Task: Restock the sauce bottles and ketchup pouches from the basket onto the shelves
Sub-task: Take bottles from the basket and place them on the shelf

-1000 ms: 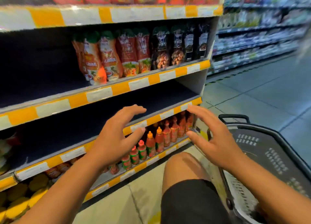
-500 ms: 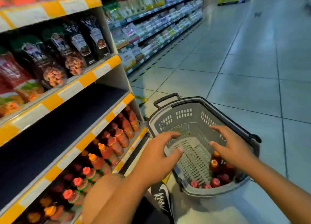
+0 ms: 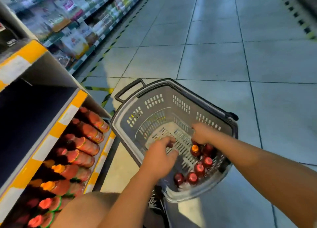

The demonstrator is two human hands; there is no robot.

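Grey-blue floor tiles [image 3: 214,59] run down the aisle past the yellow-and-white edged shelves [image 3: 56,130] on the left, whose lowest level holds rows of red sauce bottles [image 3: 85,147] with orange and red caps; beside them stands a grey slotted plastic basket [image 3: 154,104] with a black handle. Within the basket, a cluster of sauce bottles in the basket [image 3: 199,169] sits at its near right corner; the left hand [image 3: 159,157] hovers above the basket floor with fingers loosely curled, holding nothing; the right hand [image 3: 203,133] reaches down onto the bottles, fingers bent, though I cannot tell whether it grasps one.
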